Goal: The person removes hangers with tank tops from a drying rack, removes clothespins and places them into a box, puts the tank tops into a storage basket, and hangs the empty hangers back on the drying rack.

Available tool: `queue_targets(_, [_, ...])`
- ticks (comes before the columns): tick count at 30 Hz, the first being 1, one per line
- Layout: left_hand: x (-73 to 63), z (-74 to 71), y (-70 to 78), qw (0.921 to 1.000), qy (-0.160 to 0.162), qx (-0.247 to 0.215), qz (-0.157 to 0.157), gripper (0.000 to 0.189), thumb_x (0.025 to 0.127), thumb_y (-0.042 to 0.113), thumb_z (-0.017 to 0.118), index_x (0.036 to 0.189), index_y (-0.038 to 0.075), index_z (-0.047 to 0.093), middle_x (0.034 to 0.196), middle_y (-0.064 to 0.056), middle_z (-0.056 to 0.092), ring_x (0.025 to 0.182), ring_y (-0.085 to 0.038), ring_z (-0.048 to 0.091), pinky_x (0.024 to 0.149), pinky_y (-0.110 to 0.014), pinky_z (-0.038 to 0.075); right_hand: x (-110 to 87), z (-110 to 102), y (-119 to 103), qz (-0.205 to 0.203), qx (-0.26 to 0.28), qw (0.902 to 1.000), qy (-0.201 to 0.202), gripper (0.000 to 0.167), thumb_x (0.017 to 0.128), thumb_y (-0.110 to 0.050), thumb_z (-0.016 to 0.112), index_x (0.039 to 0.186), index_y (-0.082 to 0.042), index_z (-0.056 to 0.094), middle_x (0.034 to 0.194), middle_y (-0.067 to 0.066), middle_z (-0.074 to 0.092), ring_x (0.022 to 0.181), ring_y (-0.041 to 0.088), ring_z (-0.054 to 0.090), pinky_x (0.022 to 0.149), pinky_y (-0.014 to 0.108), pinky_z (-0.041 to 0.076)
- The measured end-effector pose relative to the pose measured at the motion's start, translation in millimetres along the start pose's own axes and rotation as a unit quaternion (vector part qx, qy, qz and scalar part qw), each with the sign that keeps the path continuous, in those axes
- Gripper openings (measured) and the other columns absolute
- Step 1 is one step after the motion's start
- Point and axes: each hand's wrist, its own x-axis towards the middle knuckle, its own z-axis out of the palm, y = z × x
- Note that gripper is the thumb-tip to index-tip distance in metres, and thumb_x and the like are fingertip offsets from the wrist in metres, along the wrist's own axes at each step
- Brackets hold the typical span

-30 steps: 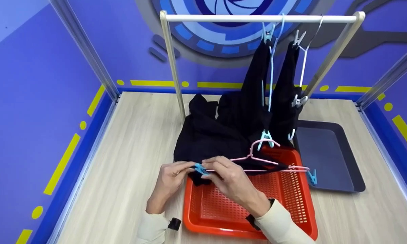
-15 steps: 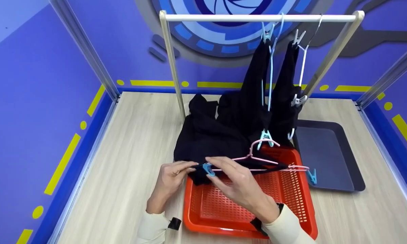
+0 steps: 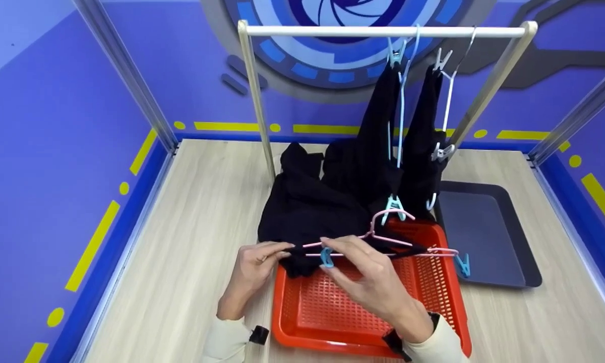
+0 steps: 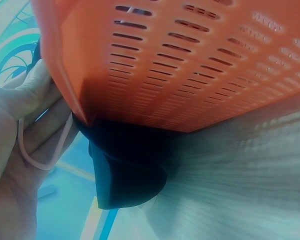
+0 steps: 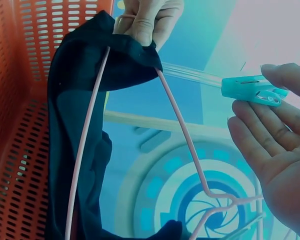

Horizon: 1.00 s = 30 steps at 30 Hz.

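In the head view my left hand [image 3: 254,267] pinches black cloth at the left end of a pink hanger [image 3: 373,227]. The hanger's tip loops beside the palm in the left wrist view. My right hand [image 3: 375,282] holds a blue clothespin [image 3: 326,257] between thumb and fingers, overlapping the hanger's lower bar. Seen from the right wrist, this clothespin [image 5: 250,91] stands apart from the cloth, its handles squeezed. The black garment [image 3: 312,212] spreads behind the hands, its edge wrapped over the hanger. A second blue clothespin [image 3: 463,265] hangs at the hanger's right end.
A red perforated basket [image 3: 368,348] sits under the hands. To its right lies a dark grey tray [image 3: 476,232]. Behind stands a rack with a white rail [image 3: 322,31], carrying a light blue hanger [image 3: 401,121] and a white hanger [image 3: 449,101] with black clothing clipped on.
My right hand has moved right with the blue clothespin, away from the left fingers, uncovering the hanger's left end. My left hand has kept its pinch in place.
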Motion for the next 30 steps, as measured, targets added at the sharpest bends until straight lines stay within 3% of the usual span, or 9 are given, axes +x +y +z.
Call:
queue_targets(8, [2.7, -0.5, 0.0, 1.0000, -0.003, -0.006, -0.002, 0.027, 0.087, -0.012, 0.079, 0.108, 0.004, 0.083, 0.100, -0.005, 0.080, 0.087, -0.023, 0.078, 0.079, -0.023, 0.060, -2.9, -16.0, -4.7, 0.018, -0.013, 0.9997, 0.012, 0.058, 0.077, 0.013, 0.085, 0.132, -0.002, 0.071, 0.119, 0.011, 0.073, 0.102, 0.026, 0.072, 0.095, 0.023, 0.056])
queue_targets(19, [0.8, 0.2, 0.7, 1.0000, 0.000, 0.001, -0.008, 0.025, 0.087, -0.009, 0.081, 0.108, 0.006, 0.083, 0.099, -0.004, 0.080, 0.084, -0.020, 0.077, 0.074, -0.021, 0.058, -18.9, -47.3, -10.5, 0.073, -0.018, 0.9970, 0.014, 0.056, 0.077, 0.011, 0.086, 0.129, -0.004, 0.073, 0.124, 0.009, 0.073, 0.116, 0.026, 0.069, 0.107, 0.026, 0.049])
queue_targets(30, [-0.2, 0.7, 0.2, 1.0000, 0.002, 0.001, -0.004, 0.026, 0.086, -0.010, 0.081, 0.107, 0.004, 0.083, 0.098, -0.004, 0.080, 0.084, -0.020, 0.077, 0.073, -0.022, 0.058, -33.6, -72.8, -10.5, 0.096, -0.033, 0.9942, 0.034, 0.062, 0.077, 0.008, 0.088, 0.136, 0.000, 0.069, 0.119, 0.011, 0.075, 0.108, 0.018, 0.072, 0.099, 0.021, 0.053])
